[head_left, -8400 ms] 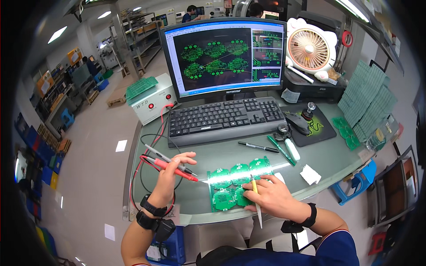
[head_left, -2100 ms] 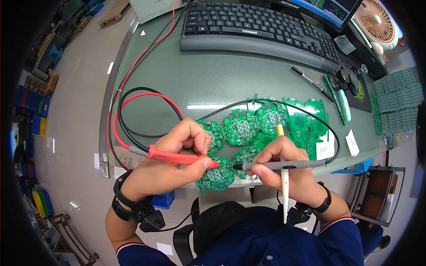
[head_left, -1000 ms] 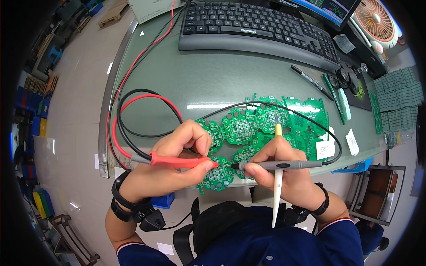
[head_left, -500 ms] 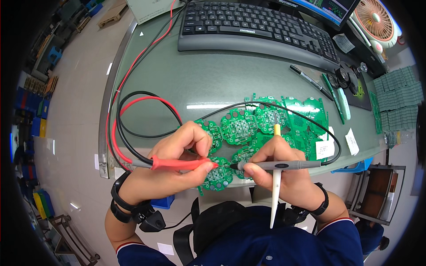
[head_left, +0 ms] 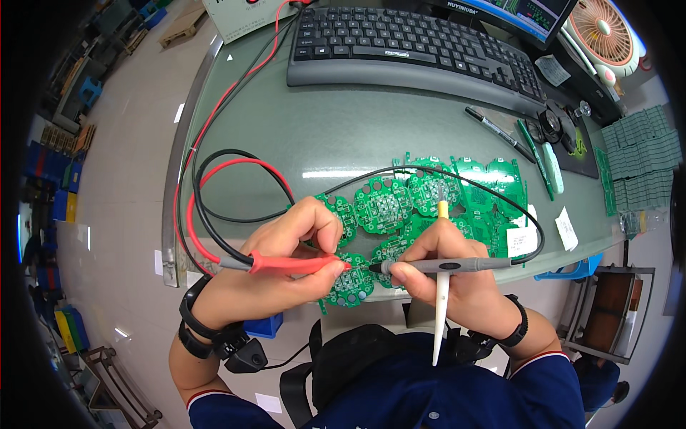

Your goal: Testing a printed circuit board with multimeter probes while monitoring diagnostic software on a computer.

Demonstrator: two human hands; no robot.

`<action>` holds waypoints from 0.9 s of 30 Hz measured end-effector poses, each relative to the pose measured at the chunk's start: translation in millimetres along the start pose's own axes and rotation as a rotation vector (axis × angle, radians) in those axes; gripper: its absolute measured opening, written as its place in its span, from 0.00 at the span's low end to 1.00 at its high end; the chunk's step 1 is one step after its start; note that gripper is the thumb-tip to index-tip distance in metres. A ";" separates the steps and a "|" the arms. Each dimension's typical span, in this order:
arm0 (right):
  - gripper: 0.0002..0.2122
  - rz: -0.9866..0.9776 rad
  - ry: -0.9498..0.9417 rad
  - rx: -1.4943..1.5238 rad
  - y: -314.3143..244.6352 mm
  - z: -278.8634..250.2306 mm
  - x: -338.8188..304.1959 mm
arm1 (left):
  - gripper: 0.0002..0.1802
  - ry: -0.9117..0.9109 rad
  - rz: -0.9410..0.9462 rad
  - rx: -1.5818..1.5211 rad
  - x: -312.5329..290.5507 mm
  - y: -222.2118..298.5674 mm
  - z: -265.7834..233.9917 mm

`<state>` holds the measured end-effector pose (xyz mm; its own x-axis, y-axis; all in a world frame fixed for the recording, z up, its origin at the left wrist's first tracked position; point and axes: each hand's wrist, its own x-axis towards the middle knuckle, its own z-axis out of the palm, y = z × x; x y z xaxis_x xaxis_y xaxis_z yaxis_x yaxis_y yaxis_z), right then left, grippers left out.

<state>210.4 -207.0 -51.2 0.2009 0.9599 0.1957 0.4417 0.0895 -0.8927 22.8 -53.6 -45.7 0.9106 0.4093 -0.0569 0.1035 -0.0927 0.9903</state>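
Observation:
My left hand is closed around a red test probe, which points right. My right hand grips a grey and black test probe, pointing left. Tucked in that same hand is a thin white-handled tool with a yellow collar, its far end over the boards. Both probe tips come close together above the near left part of a green circuit board panel. Whether they touch the board I cannot tell. My hands hide parts of the panel.
Red and black leads loop across the green table mat at left. A keyboard, monitor and fan stand at the back. Pens and stacked green boards lie at right. White labels are by the panel.
Both probes stay at nearly the same spot on the boards. The white-handled tool has shifted very slightly left with my right hand.

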 end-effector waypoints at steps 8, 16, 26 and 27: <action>0.14 0.077 -0.034 0.084 -18.1 -8.3 20.6 | 0.24 -0.171 -0.189 -0.185 11.6 34.3 -0.9; 0.22 -0.416 -0.292 -0.632 -17.2 -27.4 13.2 | 0.07 0.010 -0.165 -0.530 5.3 33.8 -28.5; 0.14 -0.569 -0.258 -0.780 -16.2 -21.2 -3.1 | 0.13 0.186 0.192 -0.960 14.6 37.1 -61.0; 0.14 -0.601 -0.254 -0.799 -11.7 -18.7 -5.0 | 0.14 0.213 0.224 -0.962 15.8 37.4 -63.1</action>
<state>220.5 -217.9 -34.1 -0.3947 0.8513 0.3458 0.8791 0.4593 -0.1271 15.7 6.7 -1.5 0.7697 0.6341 0.0736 -0.5131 0.5459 0.6624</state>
